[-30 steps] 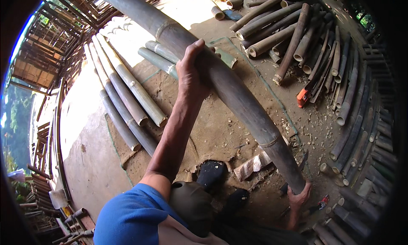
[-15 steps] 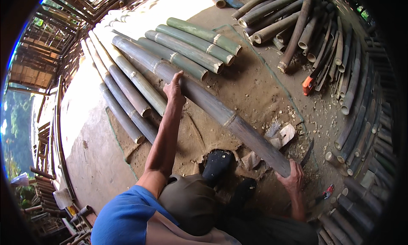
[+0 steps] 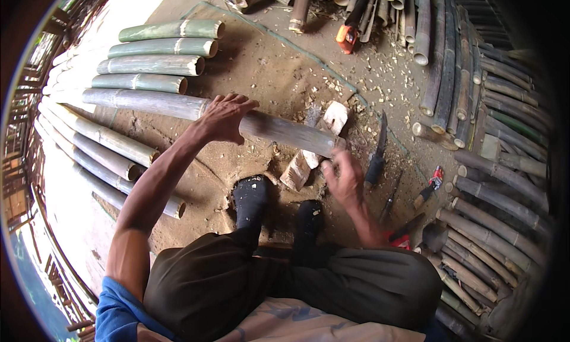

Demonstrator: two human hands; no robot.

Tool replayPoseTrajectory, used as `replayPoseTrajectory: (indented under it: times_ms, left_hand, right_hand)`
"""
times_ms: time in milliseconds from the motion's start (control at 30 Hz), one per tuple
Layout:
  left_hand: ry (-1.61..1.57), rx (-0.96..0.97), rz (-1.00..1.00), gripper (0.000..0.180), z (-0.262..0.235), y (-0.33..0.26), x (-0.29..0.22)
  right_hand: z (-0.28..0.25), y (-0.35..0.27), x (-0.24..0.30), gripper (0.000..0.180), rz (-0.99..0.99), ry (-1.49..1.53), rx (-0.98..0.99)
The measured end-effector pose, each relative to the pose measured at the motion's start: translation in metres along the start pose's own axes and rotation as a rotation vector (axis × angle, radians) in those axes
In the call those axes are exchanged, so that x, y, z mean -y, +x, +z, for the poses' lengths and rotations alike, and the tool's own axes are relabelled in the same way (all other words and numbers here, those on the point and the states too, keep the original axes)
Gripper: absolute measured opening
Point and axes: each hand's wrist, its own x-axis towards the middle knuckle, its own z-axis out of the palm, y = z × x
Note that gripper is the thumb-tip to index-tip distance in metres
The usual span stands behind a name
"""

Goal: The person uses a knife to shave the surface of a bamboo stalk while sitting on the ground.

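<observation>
Here the left hand (image 3: pixel 224 118) grips a long grey bamboo pole (image 3: pixel 178 107) lying on the dirt floor (image 3: pixel 267 69), while the right hand (image 3: pixel 347 179) hovers open-fingered by its cut end.

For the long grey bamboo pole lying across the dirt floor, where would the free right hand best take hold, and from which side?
Judging by its pose, near the cut right end of the long grey bamboo pole, from above. That end rests raised on a pale wood block, so fingers can wrap under it. The left hand already lies on the middle; the right hand hovers open just below that end.
</observation>
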Motion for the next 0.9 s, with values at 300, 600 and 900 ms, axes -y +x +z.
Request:
replayPoseTrajectory:
  times_ms: [300, 600, 900]
  left_hand:
    - [0.016, 0.096, -0.083, 0.045, 0.029, 0.033, 0.004]
    - [0.16, -0.371, -0.005, 0.041, 0.031, -0.002, -0.003]
    - [0.18, -0.338, -0.051, 0.049, 0.04, -0.014, 0.0]
  right_hand:
    - [0.063, -0.044, 0.021, 0.089, 0.26, 0.054, 0.431]
    - [0.076, -0.046, 0.028, 0.097, 0.289, 0.101, 0.419]
    - [0.056, -0.046, 0.021, 0.081, 0.195, 0.174, 0.494]
